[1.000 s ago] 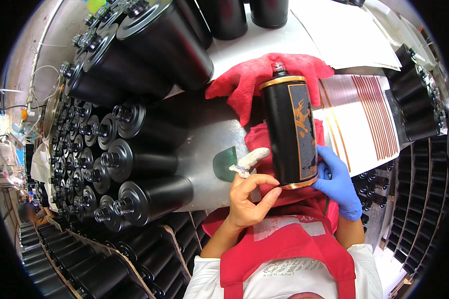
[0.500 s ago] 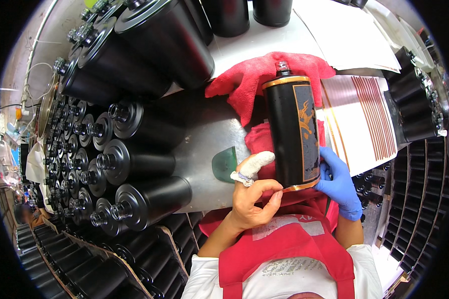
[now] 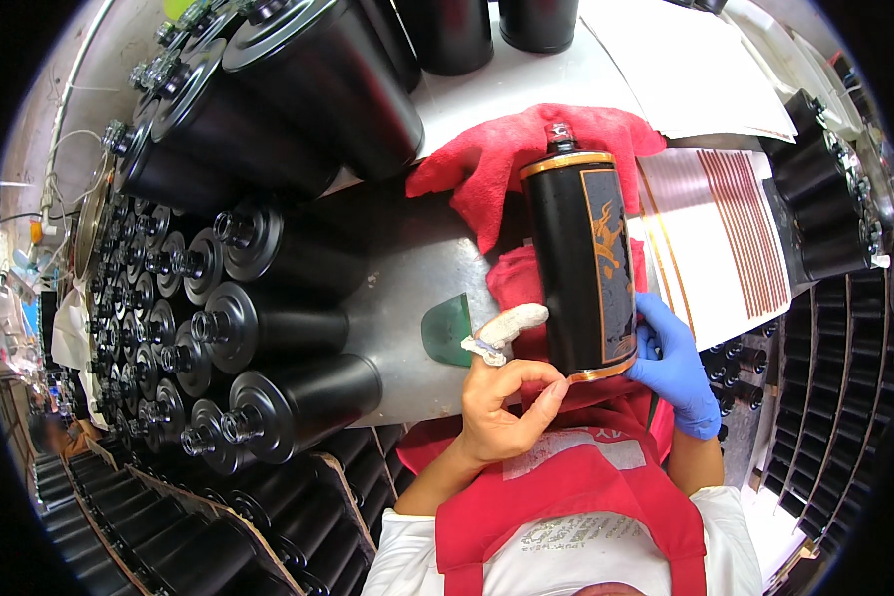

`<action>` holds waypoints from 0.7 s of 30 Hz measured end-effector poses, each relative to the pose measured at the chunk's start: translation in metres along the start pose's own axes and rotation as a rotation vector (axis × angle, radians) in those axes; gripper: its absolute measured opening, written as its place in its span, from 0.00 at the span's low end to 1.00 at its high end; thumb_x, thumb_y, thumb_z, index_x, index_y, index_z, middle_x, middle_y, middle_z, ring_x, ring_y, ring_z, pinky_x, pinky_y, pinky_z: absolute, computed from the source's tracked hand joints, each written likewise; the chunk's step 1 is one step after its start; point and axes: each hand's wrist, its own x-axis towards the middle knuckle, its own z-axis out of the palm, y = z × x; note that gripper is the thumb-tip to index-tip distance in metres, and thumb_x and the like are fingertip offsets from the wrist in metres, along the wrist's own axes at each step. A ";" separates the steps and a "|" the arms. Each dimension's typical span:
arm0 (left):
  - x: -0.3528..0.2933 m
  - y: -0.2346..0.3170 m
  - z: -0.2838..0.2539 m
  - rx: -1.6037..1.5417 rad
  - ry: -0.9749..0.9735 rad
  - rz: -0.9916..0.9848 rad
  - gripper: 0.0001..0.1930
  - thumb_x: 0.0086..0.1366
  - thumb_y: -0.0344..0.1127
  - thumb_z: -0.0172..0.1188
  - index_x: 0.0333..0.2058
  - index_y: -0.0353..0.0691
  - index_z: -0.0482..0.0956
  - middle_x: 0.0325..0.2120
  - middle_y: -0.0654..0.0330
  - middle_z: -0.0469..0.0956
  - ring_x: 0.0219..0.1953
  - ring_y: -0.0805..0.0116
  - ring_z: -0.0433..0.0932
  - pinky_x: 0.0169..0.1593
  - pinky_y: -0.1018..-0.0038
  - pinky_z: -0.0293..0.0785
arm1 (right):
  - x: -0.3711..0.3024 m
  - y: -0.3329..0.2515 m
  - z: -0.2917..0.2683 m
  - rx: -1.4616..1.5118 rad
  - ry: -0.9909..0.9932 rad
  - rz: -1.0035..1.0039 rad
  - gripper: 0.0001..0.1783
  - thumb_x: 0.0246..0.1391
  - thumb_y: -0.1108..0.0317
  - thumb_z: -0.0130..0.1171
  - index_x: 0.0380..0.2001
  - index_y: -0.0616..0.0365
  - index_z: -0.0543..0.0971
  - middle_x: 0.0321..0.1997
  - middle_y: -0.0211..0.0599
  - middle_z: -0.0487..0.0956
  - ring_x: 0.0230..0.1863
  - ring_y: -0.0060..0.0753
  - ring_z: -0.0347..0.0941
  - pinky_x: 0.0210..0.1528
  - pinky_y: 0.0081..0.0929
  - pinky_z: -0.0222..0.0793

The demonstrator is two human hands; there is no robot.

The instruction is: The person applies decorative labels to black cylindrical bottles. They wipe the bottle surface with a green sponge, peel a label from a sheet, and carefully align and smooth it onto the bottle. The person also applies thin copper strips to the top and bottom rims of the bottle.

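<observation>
A black bottle point(image 3: 569, 263) lies on red cloths with its clear glass neck away from me. A gold band circles its shoulder, and its dark panel carries a gold figure. My right hand point(image 3: 677, 368), in a blue glove, grips the bottle near its base. At the base edge, my left hand point(image 3: 512, 402) pinches the end of a gold strip point(image 3: 591, 374) between thumb and forefinger. The strip runs along the bottle's base. White wrapping covers one raised finger of this hand. Beside it, a green translucent plastic piece point(image 3: 447, 330) lies on the metal table point(image 3: 407, 268).
Several black bottles point(image 3: 298, 392) lie stacked at the left, necks outward. More black bottles point(image 3: 318, 89) stand at the far left. A red cloth point(image 3: 477, 164) drapes behind the held bottle. On the right lies a sheet point(image 3: 735, 238) of gold strips. Racks of black bottles point(image 3: 834, 377) stand beyond it.
My left thumb and fingertips have shifted very slightly to the right along the base edge. The bottle and my right hand look the same.
</observation>
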 end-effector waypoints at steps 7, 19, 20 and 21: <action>-0.003 0.002 0.002 -0.051 0.017 -0.072 0.05 0.46 0.21 0.63 0.25 0.33 0.79 0.51 0.42 0.68 0.56 0.54 0.67 0.62 0.60 0.57 | 0.000 0.001 -0.001 -0.012 0.001 0.006 0.37 0.39 0.70 0.70 0.55 0.62 0.69 0.40 0.24 0.69 0.22 0.07 0.54 0.23 0.09 0.52; 0.000 0.002 -0.001 -0.039 0.029 -0.161 0.05 0.47 0.20 0.64 0.25 0.33 0.80 0.51 0.45 0.69 0.58 0.56 0.65 0.62 0.60 0.57 | 0.001 -0.001 -0.002 -0.004 -0.030 0.012 0.37 0.38 0.72 0.69 0.56 0.63 0.68 0.42 0.26 0.70 0.21 0.08 0.57 0.23 0.10 0.55; 0.000 0.001 -0.001 -0.037 0.037 -0.164 0.05 0.47 0.20 0.64 0.25 0.33 0.80 0.51 0.46 0.69 0.57 0.56 0.66 0.62 0.60 0.57 | 0.001 -0.001 -0.002 -0.003 -0.032 0.009 0.37 0.39 0.72 0.69 0.56 0.63 0.68 0.42 0.27 0.70 0.21 0.08 0.57 0.23 0.10 0.56; 0.001 0.001 -0.001 -0.042 0.039 -0.168 0.05 0.47 0.21 0.64 0.25 0.33 0.80 0.51 0.46 0.69 0.57 0.56 0.66 0.62 0.60 0.57 | 0.001 -0.001 -0.002 -0.001 -0.033 0.006 0.37 0.39 0.72 0.69 0.56 0.63 0.68 0.42 0.27 0.70 0.21 0.08 0.57 0.23 0.10 0.56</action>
